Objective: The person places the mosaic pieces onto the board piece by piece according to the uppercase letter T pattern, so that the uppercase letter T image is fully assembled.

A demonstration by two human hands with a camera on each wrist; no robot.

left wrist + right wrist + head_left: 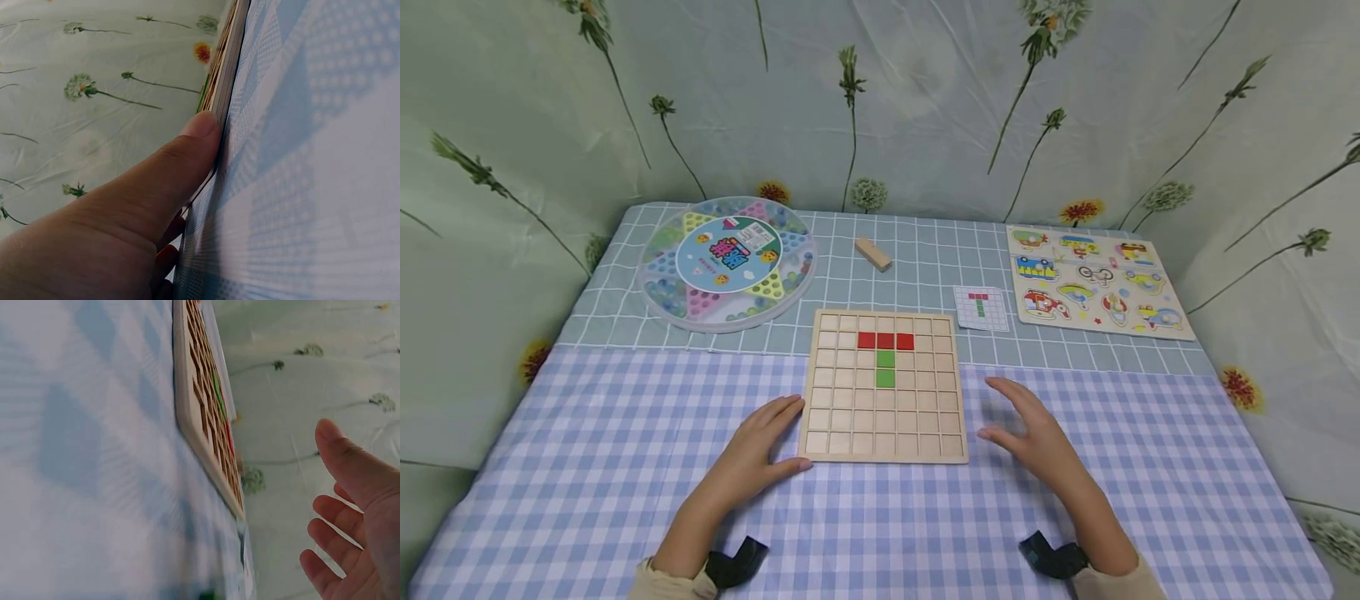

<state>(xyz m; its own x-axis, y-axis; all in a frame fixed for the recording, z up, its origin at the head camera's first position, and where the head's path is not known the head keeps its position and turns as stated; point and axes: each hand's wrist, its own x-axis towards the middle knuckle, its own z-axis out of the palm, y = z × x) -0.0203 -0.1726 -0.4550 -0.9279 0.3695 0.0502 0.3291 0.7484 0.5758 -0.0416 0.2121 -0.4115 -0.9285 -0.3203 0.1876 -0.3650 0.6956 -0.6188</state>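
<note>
A square wooden grid board lies flat in the middle of the table in the head view. Three red tiles form a row on it, and two green tiles run down from the middle one, making a T. At the board's lower left corner rests my left hand, its fingertips touching the left edge. In the left wrist view, the thumb lies against the board's edge. Right of the board, apart from it, my right hand hovers with relaxed, spread fingers, holding nothing.
A small card with a printed T pattern lies by the board's upper right corner. Behind the board is a small wooden block. A round marble game box stands back left; a vehicle puzzle board lies back right.
</note>
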